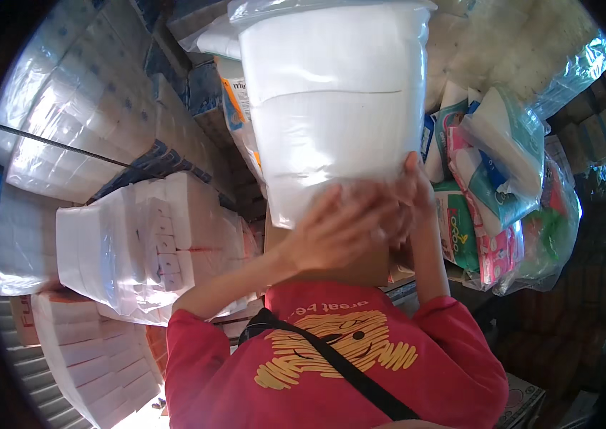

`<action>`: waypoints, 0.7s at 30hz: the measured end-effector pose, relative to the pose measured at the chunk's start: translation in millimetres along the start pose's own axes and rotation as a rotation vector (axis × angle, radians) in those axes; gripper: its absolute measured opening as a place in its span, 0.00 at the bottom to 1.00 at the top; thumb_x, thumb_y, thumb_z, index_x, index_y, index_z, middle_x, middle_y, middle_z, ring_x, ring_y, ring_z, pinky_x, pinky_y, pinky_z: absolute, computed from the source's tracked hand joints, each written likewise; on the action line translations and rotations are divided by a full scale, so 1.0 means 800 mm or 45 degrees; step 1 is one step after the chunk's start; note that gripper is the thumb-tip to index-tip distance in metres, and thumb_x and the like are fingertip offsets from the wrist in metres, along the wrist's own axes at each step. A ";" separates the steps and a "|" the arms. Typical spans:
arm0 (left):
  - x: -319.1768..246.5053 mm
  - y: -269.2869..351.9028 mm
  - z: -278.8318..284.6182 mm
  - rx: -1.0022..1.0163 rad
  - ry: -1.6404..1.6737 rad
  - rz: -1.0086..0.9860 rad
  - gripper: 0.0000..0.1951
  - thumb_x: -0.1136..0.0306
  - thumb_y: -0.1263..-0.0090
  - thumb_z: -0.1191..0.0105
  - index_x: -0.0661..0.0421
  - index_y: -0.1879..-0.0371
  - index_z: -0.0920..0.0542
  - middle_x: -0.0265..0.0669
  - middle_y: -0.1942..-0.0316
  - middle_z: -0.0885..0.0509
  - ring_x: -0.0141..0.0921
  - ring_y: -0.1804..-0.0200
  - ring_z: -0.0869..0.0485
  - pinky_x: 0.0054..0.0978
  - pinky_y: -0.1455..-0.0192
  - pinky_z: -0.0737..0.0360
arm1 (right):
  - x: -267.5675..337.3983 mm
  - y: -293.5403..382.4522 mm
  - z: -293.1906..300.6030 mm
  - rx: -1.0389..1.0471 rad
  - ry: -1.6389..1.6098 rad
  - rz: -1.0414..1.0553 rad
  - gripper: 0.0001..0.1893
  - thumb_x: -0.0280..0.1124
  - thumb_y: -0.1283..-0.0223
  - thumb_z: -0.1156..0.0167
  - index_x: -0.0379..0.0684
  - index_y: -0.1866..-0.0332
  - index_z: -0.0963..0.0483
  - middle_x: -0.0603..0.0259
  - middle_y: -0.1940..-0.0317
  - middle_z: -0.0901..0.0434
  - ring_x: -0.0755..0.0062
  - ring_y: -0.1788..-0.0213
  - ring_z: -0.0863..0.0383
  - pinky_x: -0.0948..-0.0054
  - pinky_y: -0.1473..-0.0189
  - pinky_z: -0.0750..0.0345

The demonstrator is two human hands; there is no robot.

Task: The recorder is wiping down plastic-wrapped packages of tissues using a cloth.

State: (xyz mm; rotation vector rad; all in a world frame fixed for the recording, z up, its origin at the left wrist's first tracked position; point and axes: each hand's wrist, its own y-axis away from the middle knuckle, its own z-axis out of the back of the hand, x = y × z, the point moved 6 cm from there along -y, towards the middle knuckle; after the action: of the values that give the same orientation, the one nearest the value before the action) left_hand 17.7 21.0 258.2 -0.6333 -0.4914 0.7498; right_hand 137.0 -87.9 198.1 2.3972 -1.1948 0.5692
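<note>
A large clear plastic pack of white folded paper or tissue [335, 128] stands right before me. My left hand [330, 230] lies across its lower front edge, fingers stretched towards the right and blurred by motion. My right hand [415, 185] is at the pack's lower right corner, with one fingertip raised along its side. The fingers of both hands come close together or overlap near that corner, and the blur hides whether either one grips the plastic. Below the hands shows a brown cardboard surface [330, 260].
Wrapped white packs [120, 246] are stacked at left, beneath a taut dark cord [67, 145]. Bagged diaper packs [501, 161] and a green pack [456, 225] pile up at right. Large plastic-wrapped bales [83, 96] rise at upper left. Cartons [598, 128] stand at far right.
</note>
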 end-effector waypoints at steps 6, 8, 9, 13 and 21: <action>0.148 -0.068 0.079 -0.512 -0.154 0.537 0.19 0.61 0.45 0.45 0.45 0.52 0.19 0.47 0.36 0.36 0.51 0.37 0.34 0.44 0.41 0.31 | 0.011 0.004 -0.030 0.241 0.582 0.140 0.38 0.39 0.44 0.37 0.42 0.31 0.47 0.65 0.53 0.26 0.80 0.55 0.26 0.80 0.51 0.28; 0.171 -0.080 0.098 -0.560 -0.249 0.691 0.18 0.63 0.42 0.48 0.46 0.50 0.20 0.49 0.40 0.32 0.50 0.39 0.32 0.43 0.41 0.31 | -0.003 0.009 -0.033 0.264 0.659 -0.010 0.39 0.41 0.47 0.36 0.41 0.32 0.46 0.65 0.48 0.27 0.78 0.48 0.27 0.79 0.46 0.30; 0.179 -0.076 0.097 -0.576 -0.200 0.793 0.19 0.64 0.41 0.49 0.46 0.49 0.21 0.49 0.42 0.30 0.50 0.40 0.32 0.42 0.40 0.31 | -0.009 0.011 -0.049 0.261 0.652 -0.007 0.39 0.41 0.47 0.36 0.41 0.32 0.46 0.65 0.48 0.27 0.78 0.48 0.27 0.79 0.46 0.30; 0.116 -0.063 0.075 -0.402 -0.265 0.750 0.21 0.62 0.43 0.48 0.44 0.48 0.21 0.44 0.45 0.27 0.46 0.42 0.30 0.43 0.42 0.31 | -0.019 0.009 -0.067 0.196 0.511 -0.070 0.40 0.40 0.45 0.37 0.42 0.30 0.49 0.63 0.40 0.33 0.76 0.41 0.32 0.74 0.39 0.36; -0.011 0.065 -0.010 -0.165 -0.031 -0.005 0.07 0.59 0.37 0.49 0.37 0.61 0.27 0.26 0.44 0.24 0.34 0.39 0.28 0.50 0.35 0.36 | 0.003 -0.006 -0.058 0.285 0.825 0.098 0.39 0.44 0.41 0.41 0.39 0.30 0.51 0.63 0.36 0.38 0.75 0.36 0.40 0.74 0.35 0.42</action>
State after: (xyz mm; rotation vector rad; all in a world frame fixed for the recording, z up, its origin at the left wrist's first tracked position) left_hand -7.3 40.8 215.7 -0.7444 -0.5665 0.7267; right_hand 133.8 -62.6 237.7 2.0671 -0.9633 1.4323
